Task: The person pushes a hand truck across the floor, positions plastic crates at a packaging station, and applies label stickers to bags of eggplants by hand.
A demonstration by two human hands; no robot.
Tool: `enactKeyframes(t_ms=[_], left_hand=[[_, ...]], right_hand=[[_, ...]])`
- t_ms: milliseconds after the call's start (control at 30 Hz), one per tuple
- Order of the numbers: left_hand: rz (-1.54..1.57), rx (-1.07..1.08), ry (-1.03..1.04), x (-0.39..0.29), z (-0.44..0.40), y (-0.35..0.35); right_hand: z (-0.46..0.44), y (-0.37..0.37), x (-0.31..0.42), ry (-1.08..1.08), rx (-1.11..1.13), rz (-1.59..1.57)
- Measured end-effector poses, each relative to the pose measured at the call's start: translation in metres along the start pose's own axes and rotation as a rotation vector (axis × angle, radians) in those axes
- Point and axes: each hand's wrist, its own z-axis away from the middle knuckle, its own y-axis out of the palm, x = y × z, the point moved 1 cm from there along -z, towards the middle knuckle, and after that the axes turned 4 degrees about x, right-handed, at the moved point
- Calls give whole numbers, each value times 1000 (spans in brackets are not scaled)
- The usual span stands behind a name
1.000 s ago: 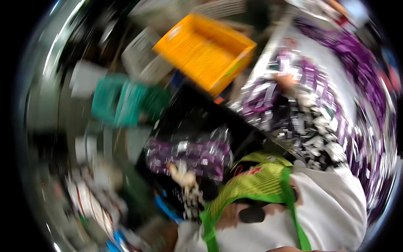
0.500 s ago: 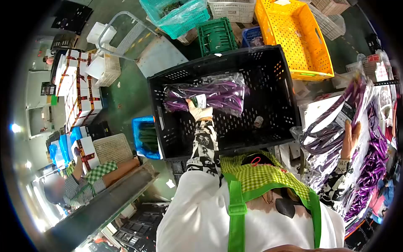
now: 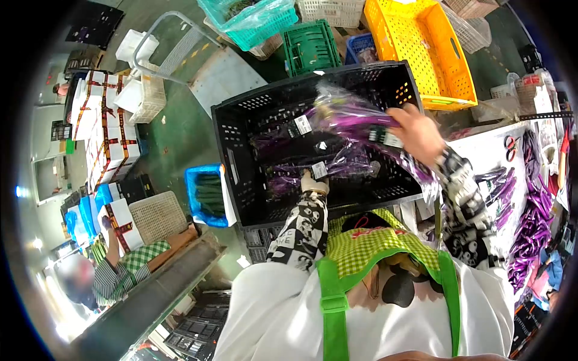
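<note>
A large black crate (image 3: 241, 204) is in front of me with bagged long purple eggplants in it. My left hand (image 3: 314, 182) is closed on the edge of the nearer bag of eggplants (image 3: 352, 162), beside its white label. Farther back in the crate lies another bag of eggplants (image 3: 271, 139), also labelled. My right hand (image 3: 416, 133) grips a third bag of eggplants (image 3: 355, 120), slanted above the crate's right half and blurred by motion. Its fingertips are partly hidden by the plastic.
On my right is a white table (image 3: 481, 150) with red-handled scissors (image 3: 511, 148) and loose eggplants (image 3: 530, 240). Yellow (image 3: 448, 78) and green (image 3: 310, 48) crates stand behind. A blue-lined box of green vegetables (image 3: 209, 195) is at left, near a co-worker (image 3: 114, 277).
My right hand has carried a bag of eggplants from the right-hand table over the black crate. My left hand has come nearer to me and right, and the nearer bag now lies closer to me.
</note>
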Motion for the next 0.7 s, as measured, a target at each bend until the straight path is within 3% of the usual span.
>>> enactKeyframes(t_ms=[200,267,400,467,500,533,567,600,633,700], left_hand=[[-303,150,-26,-7,-7,-16],[-500,218,-73,-16,-26,-24],[-924,365,-275,-24,-58,-54],[-941,318,-471,-10,16,-26],[-1331,200,-281,-10,93,12],[-1947,405,272,-15,111,28],[-1971,424,1033,-21,78,21],[-1927,544,1083,-30,76,33],[-2195,601,1301,-42,48,44],[-2486,681,1238,-52,38,60]], right_hand=[[-87,87,64,-393,323,136],[-118,130,85,-360,629,39],[-119,194,84,-236,203,137],[-106,199,76,-236,45,-45],[-94,191,74,-174,40,-69],[-84,193,66,-138,57,-32],[-70,189,59,-92,117,6],[-54,186,53,-47,178,41],[-35,188,46,-28,202,75],[4,209,18,-37,316,177]])
